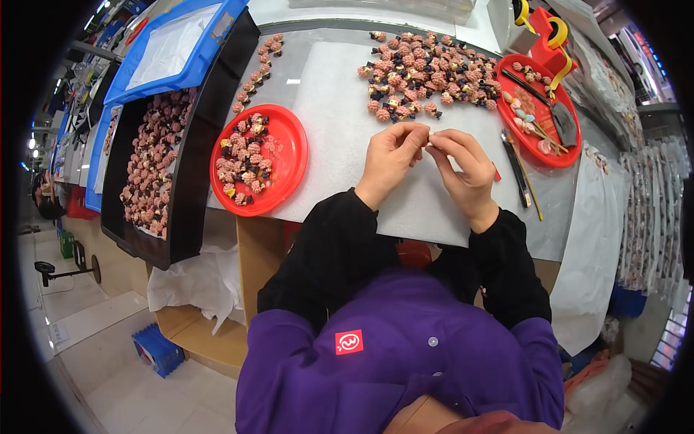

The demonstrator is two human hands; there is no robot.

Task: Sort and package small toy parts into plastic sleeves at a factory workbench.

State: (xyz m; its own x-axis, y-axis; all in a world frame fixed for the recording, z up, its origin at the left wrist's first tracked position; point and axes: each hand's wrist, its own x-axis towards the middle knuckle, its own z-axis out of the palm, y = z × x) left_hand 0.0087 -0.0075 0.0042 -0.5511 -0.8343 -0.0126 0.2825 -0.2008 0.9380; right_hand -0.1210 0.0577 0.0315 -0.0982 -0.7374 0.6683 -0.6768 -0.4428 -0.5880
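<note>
Tiny pale piece (431,133), pinched, mostly hidden

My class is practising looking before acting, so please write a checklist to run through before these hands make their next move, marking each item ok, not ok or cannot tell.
1. Left hand and right hand brought together above the worktop: ok.
2. Tiny pale piece between them identifiable: cannot tell; too small and mostly covered.
3. Loose pile of small pink-and-dark figures contained in a tray: not ok, it lies on the worktop.
4. Round red plastic tray on the left clear of both hands: ok.
5. Slim black tool lying down, not held: ok.
</note>
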